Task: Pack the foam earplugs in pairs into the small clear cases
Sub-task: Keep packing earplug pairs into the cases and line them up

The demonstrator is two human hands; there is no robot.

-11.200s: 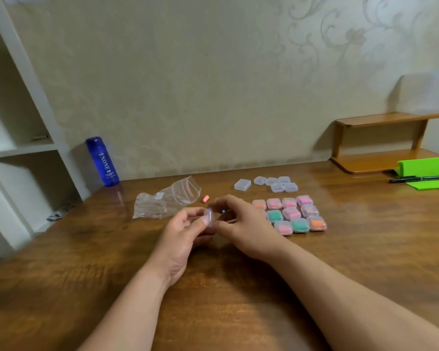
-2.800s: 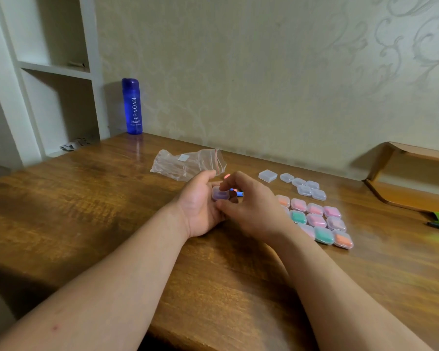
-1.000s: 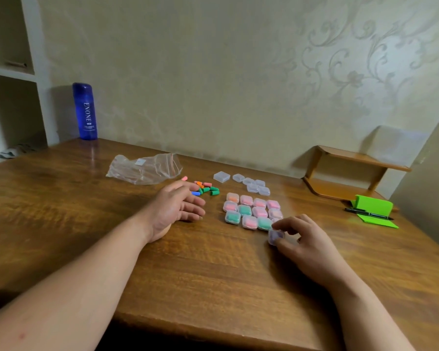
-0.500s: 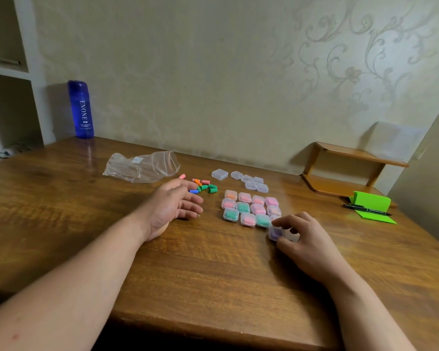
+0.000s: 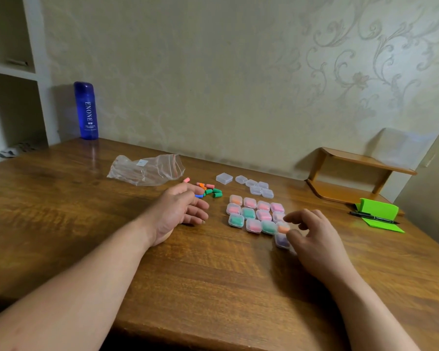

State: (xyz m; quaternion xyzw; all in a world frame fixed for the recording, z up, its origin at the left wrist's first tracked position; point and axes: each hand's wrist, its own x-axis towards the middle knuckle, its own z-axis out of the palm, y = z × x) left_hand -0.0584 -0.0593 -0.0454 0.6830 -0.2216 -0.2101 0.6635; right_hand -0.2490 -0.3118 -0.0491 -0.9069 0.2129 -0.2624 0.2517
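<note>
Where the glossy, dark-grained wooden counter (image 5: 213, 274) runs nearest, the right hand (image 5: 314, 241) hovers with its grip loosened, fingers curled but apart and closed round nothing. Its thumb sits just beside one small, square clear case (image 5: 281, 241) holding purple foam; whether it touches, I cannot tell. Just beyond, twelve filled cases (image 5: 248, 213), rounded and translucent, form three touching rows of four, showing pink, green and orange. To their left the left hand (image 5: 178, 214) rests on the wood, grip slack and empty, fingertips by the loose earplugs (image 5: 216, 193). These are stubby foam plugs in green, orange, pink and blue, and the fingers hide some, so I cannot count them. Farther back lie six empty cases (image 5: 255, 190), one crinkled clear bag (image 5: 147, 171) and one blue bottle (image 5: 86, 110) upright at the wall.
</note>
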